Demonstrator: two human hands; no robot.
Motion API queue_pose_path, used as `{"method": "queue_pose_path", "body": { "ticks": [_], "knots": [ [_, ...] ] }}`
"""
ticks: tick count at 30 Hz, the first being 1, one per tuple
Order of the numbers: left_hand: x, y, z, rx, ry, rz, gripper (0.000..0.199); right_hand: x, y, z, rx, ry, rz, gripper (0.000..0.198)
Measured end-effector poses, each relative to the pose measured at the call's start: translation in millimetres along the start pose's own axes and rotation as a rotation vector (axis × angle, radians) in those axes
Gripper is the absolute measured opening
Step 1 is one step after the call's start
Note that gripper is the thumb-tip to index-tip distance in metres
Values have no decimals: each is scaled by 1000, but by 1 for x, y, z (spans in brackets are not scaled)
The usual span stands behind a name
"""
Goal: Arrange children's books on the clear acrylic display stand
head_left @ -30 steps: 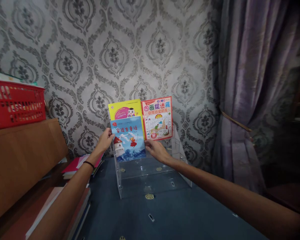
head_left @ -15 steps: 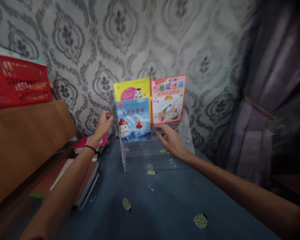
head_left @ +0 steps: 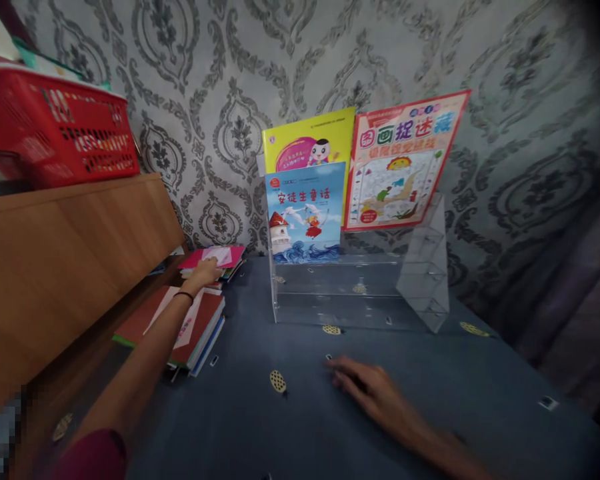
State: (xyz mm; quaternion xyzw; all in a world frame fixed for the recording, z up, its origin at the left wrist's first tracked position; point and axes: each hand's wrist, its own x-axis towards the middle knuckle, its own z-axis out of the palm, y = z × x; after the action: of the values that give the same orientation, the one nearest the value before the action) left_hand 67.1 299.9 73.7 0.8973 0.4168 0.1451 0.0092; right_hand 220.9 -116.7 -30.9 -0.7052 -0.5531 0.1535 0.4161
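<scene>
My left hand (head_left: 205, 272) reaches over the front of a small stack topped by a pink book (head_left: 234, 255). Its fingers point forward, loosely extended, and whether they touch the cover I cannot tell. Over the blue cloth my right hand (head_left: 373, 390) hovers, slightly blurred, with thumb and fingers apart and holding nothing. Ahead of it stands a clear tiered book rack (head_left: 425, 267). A blue storybook (head_left: 307, 233) leans there in front of a yellow book (head_left: 307, 127). To their right, a red-bordered picture book (head_left: 400, 170) tilts a little.
Nearer me on the left lies a pile of thick brown-covered books (head_left: 205, 327). A wooden box-like piece (head_left: 80, 233) bounds the left side, with a red plastic basket (head_left: 80, 127) on top. Patterned wallpaper (head_left: 240, 127) rises behind the rack; a dark curtain (head_left: 545, 280) hangs at right.
My right hand has left the lower edge of the red-bordered book and come back toward me. My left hand has moved down onto the pink book's stack. The view has turned left and closer.
</scene>
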Motion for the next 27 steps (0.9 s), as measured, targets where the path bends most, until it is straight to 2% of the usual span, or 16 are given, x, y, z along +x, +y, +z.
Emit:
{"method": "queue_pose_path", "body": {
  "ticks": [5, 11, 17, 27],
  "knots": [
    [3, 37, 29, 139, -33, 50, 37, -1, 7, 7, 103, 30, 87, 46],
    [-2, 51, 32, 237, -13, 70, 33, -2, 10, 2, 162, 29, 111, 49],
    [-3, 41, 23, 280, -66, 97, 34, -2, 11, 2, 179, 38, 129, 50],
    [-11, 2, 4, 172, -96, 227, 26, -1, 3, 1, 182, 10, 158, 49]
  ]
}}
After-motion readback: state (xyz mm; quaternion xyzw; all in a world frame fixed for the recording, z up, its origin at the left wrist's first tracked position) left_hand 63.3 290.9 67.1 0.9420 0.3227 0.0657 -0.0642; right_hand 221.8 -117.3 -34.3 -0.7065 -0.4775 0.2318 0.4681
